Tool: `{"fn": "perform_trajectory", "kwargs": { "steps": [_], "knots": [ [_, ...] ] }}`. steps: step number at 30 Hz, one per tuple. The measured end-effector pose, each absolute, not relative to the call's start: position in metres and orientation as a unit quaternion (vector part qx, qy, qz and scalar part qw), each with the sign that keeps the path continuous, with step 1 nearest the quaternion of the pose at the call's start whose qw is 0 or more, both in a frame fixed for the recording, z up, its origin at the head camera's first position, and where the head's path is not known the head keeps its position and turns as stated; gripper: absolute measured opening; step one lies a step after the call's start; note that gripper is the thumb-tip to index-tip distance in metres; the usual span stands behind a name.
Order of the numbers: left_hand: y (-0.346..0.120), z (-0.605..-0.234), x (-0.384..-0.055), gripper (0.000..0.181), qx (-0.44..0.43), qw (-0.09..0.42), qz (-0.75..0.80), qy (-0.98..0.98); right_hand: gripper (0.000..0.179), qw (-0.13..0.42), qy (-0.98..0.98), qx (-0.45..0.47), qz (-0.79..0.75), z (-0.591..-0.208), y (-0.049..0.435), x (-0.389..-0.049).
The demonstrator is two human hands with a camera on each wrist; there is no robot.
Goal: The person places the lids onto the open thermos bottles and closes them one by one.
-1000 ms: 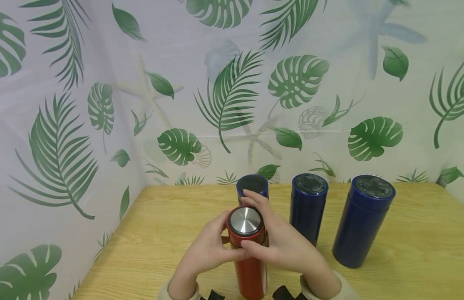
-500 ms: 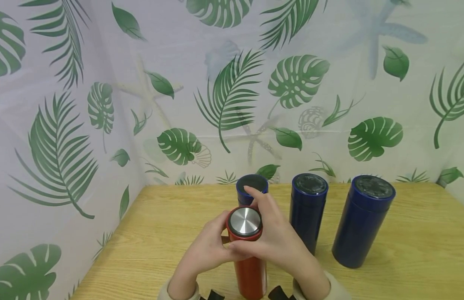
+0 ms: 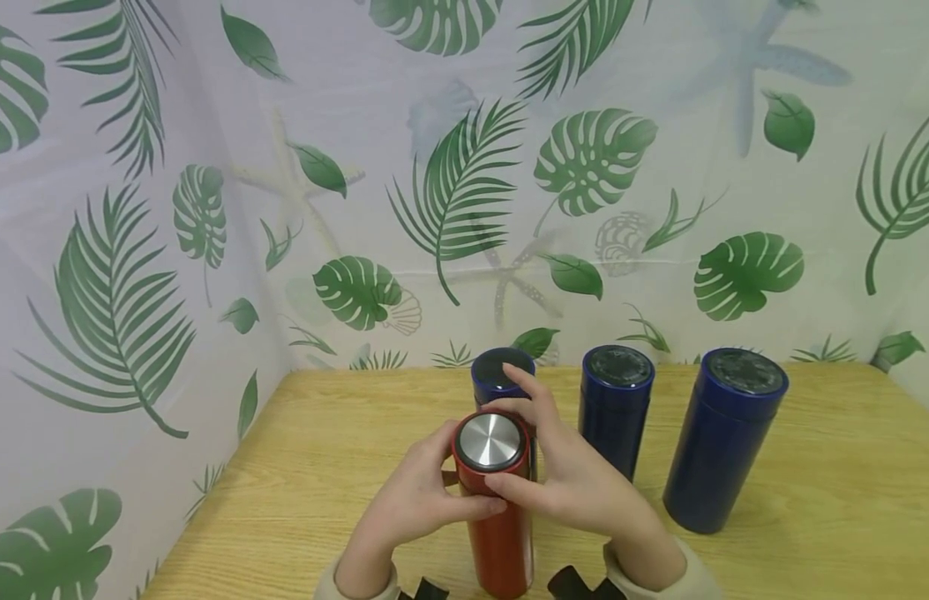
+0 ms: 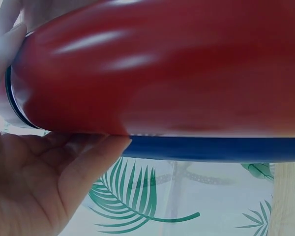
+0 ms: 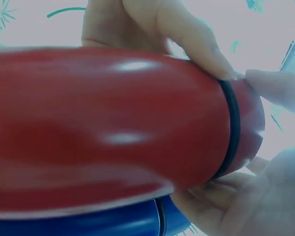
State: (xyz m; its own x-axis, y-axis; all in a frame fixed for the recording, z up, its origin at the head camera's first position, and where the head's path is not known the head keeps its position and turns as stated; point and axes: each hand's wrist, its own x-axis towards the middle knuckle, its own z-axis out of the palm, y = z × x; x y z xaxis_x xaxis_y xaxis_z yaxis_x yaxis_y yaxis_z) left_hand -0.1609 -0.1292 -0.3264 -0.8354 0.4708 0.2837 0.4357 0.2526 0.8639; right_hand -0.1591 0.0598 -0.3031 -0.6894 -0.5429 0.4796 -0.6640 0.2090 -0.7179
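Observation:
A red thermos flask (image 3: 501,550) stands upright on the table in front of me, its lid (image 3: 490,442) topped with brushed silver metal. My left hand (image 3: 412,493) holds the flask just below the lid, thumb across the front. Around the lid curls my right hand (image 3: 576,482), thumb on the near side and fingers behind, with one finger raised. In the right wrist view a dark ring (image 5: 232,128) separates lid and body, and the left thumb reaches this seam. Most of the left fingers are hidden behind the flask.
Close behind the red flask is a blue flask (image 3: 503,375), partly covered by it and my right hand. Two more blue flasks (image 3: 616,417) (image 3: 722,450) stand to the right on the wooden table (image 3: 322,467). A leaf-patterned cloth (image 3: 464,208) hangs behind.
My right hand swung round the lid, its thumb going left, then came back right to about where it was. The left hand and the flask stayed in place.

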Motion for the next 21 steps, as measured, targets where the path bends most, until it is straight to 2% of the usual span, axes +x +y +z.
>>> {"fn": "perform_trajectory", "kwargs": {
  "steps": [8,11,16,21],
  "knots": [
    [-0.127,-0.326,-0.162,0.058,0.29,0.029,0.547,0.785,0.086,0.119,-0.814,0.33,0.463,-0.307,0.052,-0.16],
    [-0.127,-0.326,-0.161,0.057,0.287,0.029,0.544,0.788,0.081,0.101,-0.804,0.351,0.468,-0.308,0.055,-0.16],
    [-0.127,-0.325,-0.16,0.055,0.27,0.032,0.539,0.797,0.074,0.036,-0.754,0.415,0.508,-0.307,0.062,-0.163],
    [-0.127,-0.325,-0.159,0.056,0.265,0.032,0.542,0.797,0.079,0.052,-0.76,0.389,0.518,-0.307,0.06,-0.163]
  ]
}}
